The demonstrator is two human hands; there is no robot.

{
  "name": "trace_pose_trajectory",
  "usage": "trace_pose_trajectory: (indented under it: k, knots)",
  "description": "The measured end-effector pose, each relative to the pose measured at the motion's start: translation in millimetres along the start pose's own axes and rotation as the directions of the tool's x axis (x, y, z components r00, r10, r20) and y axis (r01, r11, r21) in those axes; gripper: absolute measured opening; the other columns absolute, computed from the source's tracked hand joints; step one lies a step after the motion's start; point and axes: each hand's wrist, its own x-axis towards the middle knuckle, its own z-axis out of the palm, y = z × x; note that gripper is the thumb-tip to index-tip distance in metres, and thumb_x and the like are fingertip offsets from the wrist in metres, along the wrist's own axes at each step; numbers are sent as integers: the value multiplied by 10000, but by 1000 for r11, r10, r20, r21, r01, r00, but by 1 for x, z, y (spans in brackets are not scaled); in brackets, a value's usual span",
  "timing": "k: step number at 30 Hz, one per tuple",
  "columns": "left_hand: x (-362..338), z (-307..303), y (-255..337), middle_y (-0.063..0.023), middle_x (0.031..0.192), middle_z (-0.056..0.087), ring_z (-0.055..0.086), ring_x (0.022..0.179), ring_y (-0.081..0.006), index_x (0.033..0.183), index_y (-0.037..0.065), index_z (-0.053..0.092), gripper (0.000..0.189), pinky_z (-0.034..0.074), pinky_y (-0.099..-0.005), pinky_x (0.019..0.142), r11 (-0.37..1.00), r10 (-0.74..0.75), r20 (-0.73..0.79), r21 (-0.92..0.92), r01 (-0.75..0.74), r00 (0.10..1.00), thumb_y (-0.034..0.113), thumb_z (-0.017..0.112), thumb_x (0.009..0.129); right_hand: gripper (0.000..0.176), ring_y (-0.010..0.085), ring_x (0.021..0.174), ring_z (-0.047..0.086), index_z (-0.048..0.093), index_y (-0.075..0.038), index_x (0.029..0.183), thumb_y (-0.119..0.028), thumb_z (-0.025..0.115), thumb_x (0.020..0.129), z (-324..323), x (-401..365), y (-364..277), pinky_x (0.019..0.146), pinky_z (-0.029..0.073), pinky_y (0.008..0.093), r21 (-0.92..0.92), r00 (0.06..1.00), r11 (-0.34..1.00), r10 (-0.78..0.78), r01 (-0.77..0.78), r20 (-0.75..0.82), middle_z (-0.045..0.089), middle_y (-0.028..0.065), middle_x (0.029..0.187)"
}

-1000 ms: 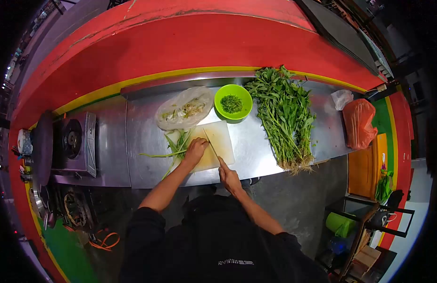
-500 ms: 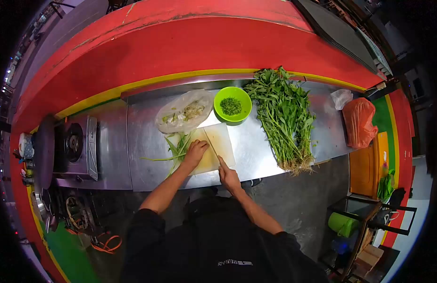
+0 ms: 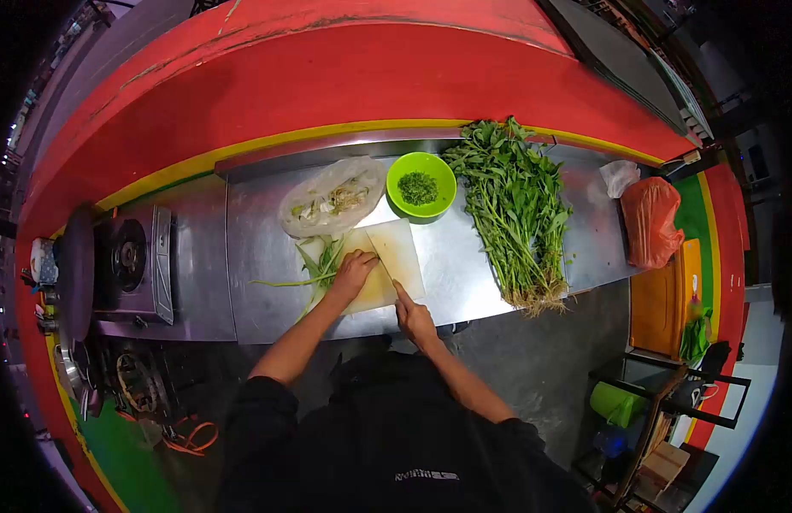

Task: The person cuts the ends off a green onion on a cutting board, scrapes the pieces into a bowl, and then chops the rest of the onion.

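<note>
Right hand (image 3: 415, 321) is closed on the handle of a knife (image 3: 384, 267), blade angled up-left across the cutting board (image 3: 403, 248). Left hand (image 3: 355, 272) is curled, fingers narrow, pinning green stalks (image 3: 323, 263) at the board's left edge; the stalk tails hang off onto the tabletop (image 3: 259, 239).

Risks, as I read it:
- The blade runs just beside the left fingertips. Any flattening of the curl probably puts a finger in the cut line.
- Only part of the stalks rests on the board, so they could roll or slide under pressure and throw the blade off.
- The board sits near the tabletop's front edge. A hard push could shift it toward the person.
- Plastic bag (image 3: 332, 198) of scraps touches the board's far corner, and the green bowl (image 3: 444, 202) of chopped greens is just beyond. Either could get knocked.

The leafy bundle (image 3: 515, 205) lies well apart on the right.
</note>
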Motion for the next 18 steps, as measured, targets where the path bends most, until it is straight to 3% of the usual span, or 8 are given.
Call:
trace_pose_trajectory:
  k: [6,12,18]
  knots:
    - [0,-2,2,-98,1155,692,625,1037,-285,1088,30,724,297,501,-408,927,999,-16,2,-42,16,1000,89,575,837,565,515,683,643,399,-226,1553,-173,537,1008,-1,17,-9,640,487,590,37,997,998,-47,50,-57,640,320,720]
    - [-1,-1,3,-135,1127,680,619,1079,-323,1068,3,699,261,508,-407,960,983,-84,-59,-168,73,995,65,576,846,543,524,671,629,402,-232,1553,-194,520,1024,-8,-3,-7,640,456,574,102,1000,995,20,-19,-3,617,326,720]
    - [3,-6,10,-120,1106,666,607,1063,-307,1028,-1,701,231,521,-388,939,994,-69,-42,-85,65,997,63,567,851,560,502,658,637,387,-223,1564,-198,528,1023,-2,-5,-2,640,469,581,53,1000,999,-1,2,-4,625,316,705]
